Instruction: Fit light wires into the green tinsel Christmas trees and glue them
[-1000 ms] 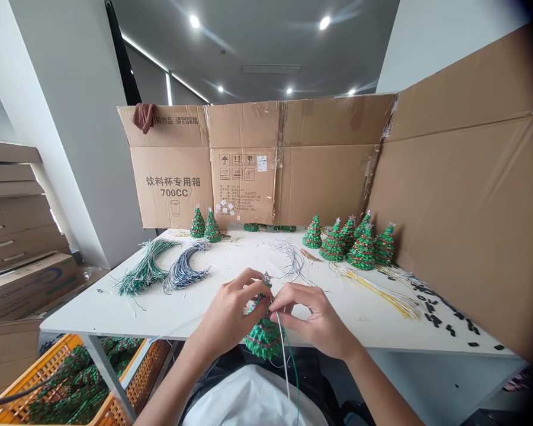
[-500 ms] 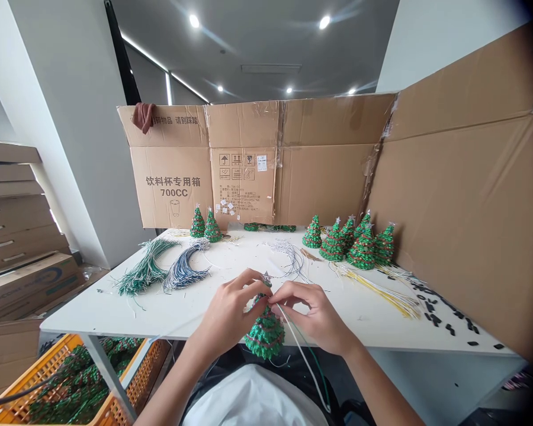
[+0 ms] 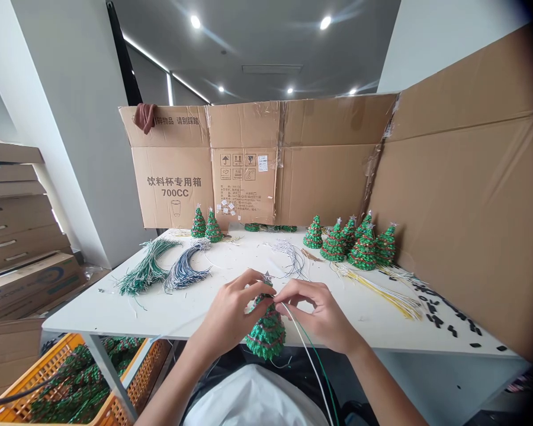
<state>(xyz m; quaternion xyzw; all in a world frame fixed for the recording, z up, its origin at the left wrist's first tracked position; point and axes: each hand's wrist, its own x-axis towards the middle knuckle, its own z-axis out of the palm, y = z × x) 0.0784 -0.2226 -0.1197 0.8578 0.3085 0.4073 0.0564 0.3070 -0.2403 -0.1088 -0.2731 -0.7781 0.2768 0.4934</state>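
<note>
A small green tinsel Christmas tree (image 3: 267, 334) with red trim and a star on top stands upright at the front edge of the table, close to my body. My left hand (image 3: 237, 307) is closed on its upper part, thumb and fingers pinching near the top. Beside it, the fingertips of my right hand (image 3: 317, 310) pinch a white wire (image 3: 308, 352) and a green wire (image 3: 322, 367) against the tree's right side. Both wires trail down toward my lap. The wires' far ends at the tree are hidden by my fingers.
Bundles of green wire (image 3: 148, 266) and blue wire (image 3: 186, 266) lie on the left of the white table (image 3: 115, 313). Several finished trees (image 3: 362, 251) stand at right, near yellow wires (image 3: 391, 296) and black bits (image 3: 435, 319). Cardboard (image 3: 328, 183) walls the back. An orange crate (image 3: 111, 411) sits lower left.
My right hand has shifted slightly right, away from the tree, with the white and green wires drawn along. My left hand and the tree stay almost in place.
</note>
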